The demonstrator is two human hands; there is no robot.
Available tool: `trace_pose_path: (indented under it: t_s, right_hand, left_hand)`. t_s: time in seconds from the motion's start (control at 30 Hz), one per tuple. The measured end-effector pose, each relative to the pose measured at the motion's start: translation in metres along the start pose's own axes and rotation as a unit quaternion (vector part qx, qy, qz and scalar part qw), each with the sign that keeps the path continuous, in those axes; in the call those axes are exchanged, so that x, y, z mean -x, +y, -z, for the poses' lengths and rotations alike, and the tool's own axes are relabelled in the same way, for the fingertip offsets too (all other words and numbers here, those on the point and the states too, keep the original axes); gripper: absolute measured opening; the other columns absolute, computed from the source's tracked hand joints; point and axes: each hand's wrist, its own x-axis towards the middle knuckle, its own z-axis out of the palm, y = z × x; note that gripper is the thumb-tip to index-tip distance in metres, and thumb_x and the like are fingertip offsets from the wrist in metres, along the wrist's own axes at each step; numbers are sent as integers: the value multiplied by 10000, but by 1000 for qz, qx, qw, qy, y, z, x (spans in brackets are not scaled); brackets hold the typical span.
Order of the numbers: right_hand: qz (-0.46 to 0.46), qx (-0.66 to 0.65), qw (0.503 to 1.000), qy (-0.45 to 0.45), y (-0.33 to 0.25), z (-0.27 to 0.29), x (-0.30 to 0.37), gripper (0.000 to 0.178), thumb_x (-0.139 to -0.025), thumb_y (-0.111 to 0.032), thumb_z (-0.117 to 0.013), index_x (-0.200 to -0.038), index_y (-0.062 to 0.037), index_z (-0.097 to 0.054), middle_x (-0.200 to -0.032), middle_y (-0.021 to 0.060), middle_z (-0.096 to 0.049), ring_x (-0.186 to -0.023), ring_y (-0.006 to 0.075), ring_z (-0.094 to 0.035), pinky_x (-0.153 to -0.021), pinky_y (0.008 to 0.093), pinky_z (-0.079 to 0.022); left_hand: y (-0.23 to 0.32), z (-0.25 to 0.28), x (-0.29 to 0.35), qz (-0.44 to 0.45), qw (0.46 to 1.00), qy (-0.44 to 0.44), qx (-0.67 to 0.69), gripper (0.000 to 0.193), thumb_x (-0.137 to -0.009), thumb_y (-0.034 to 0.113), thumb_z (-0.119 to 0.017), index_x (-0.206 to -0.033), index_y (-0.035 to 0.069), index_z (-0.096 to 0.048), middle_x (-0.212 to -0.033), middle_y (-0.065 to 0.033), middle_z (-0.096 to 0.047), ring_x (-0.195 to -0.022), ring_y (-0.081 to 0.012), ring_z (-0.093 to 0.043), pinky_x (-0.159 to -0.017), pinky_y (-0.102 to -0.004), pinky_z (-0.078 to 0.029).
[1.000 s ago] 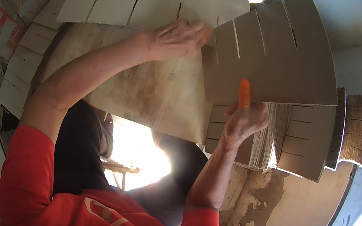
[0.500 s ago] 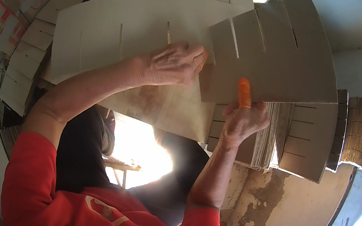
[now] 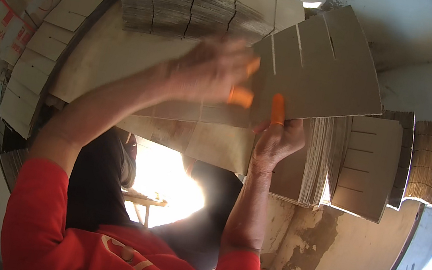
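Note:
My right hand (image 3: 279, 140) grips the lower edge of a grey slotted cardboard sheet (image 3: 325, 73), an orange finger cover showing against its face. The sheet is tilted, with several narrow slits running in from its upper left edge. My left hand (image 3: 210, 70) is smeared by motion beside the sheet's left edge. Its two orange-covered fingertips show apart, with nothing visible between them. Beneath my left forearm lies a long pale cardboard piece (image 3: 219, 115), mostly hidden by the arm and hand.
A tall stack of slotted cardboard sheets (image 3: 192, 9) stands at the back. More stacked slotted pieces (image 3: 367, 162) are at the right, and overlapping slotted pieces (image 3: 51, 39) run down the left. A printed carton (image 3: 15, 13) is at far left. The wooden tabletop (image 3: 220, 144) ends before my knees.
The long pale sheet that stood raised by my left hand has dropped low, uncovering the back stack's side. My right hand and its sheet have shifted slightly left. My left fingers have spread.

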Motion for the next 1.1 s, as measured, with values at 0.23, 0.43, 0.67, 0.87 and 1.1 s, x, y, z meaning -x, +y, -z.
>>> trace_pose_path:
  t_s: [0.23,0.43,0.67,0.87,1.1]
  right_hand:
    - [23,14,1000,-10,4,-2,-2,62,-895,-20,-621,-839,2,-637,-494,7,-533,-404,39,-465,-390,209,-348]
    - [15,22,1000,-17,3,-1,-1,54,-888,-17,-630,-840,7,-631,-498,5,-527,-401,36,-457,-388,205,-341]
    - [15,5,1000,-16,2,1,1,72,-898,-30,-626,-836,6,-623,-521,2,-537,-410,29,-453,-387,204,-338]
    - [26,16,999,-22,6,3,-1,61,-896,-44,-636,-856,2,-628,-526,-8,-526,-419,31,-458,-390,208,-344]
    - [26,42,998,-38,7,5,-4,65,-903,-62,-634,-894,3,-636,-555,-5,-537,-430,31,-462,-391,209,-352]
  left_hand:
    - [-117,-36,-38,59,963,16,-263,206,-836,129,-613,-970,-27,-627,-999,-115,-589,-1031,-246,-512,-906,-365,-419]
    - [-126,-47,-39,25,945,-117,-304,58,-731,67,-592,-764,25,-570,-860,-62,-571,-899,-219,-534,-831,-353,-452]
    - [-105,-24,-35,-61,981,-10,-182,166,-719,57,-583,-880,20,-591,-880,-46,-547,-858,-182,-530,-671,-286,-507]
    - [-74,-17,-28,-104,964,-51,-238,293,-708,72,-603,-989,-14,-607,-952,-32,-551,-875,-163,-520,-652,-270,-511]
    - [-47,-11,-11,-193,955,-11,-223,270,-664,109,-625,-874,-57,-664,-988,-68,-579,-867,-170,-515,-630,-260,-505]
